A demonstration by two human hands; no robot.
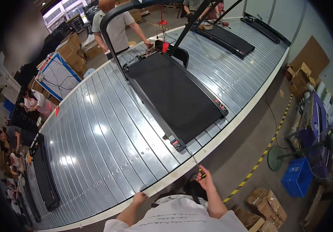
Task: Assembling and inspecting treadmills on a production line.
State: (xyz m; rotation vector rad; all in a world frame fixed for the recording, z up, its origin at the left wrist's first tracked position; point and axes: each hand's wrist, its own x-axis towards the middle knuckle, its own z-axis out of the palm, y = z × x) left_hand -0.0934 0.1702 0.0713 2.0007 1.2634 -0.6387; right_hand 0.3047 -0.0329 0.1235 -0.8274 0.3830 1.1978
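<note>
- the right hand (205, 181), at five o'clock, is grasping a yellow-and-black screwdriver (202, 174); its shaft points to eleven o'clock.
- the left hand (138, 198), at seven o'clock, is by the pale rim (212, 145) of the slatted conveyor (97, 162); its grip i cannot tell.
- the black treadmill (178, 96) lies on this conveyor, from the centre toward twelve o'clock.

A treadmill (174, 92) lies on the conveyor (97, 154) ahead — left hand (139, 198) at the near edge, right hand (206, 179), tool (202, 174) in it, farther right. Behind, rightward, sits another treadmill (230, 38); a crate (297, 177) stands right, on the floor (247, 147).
</note>
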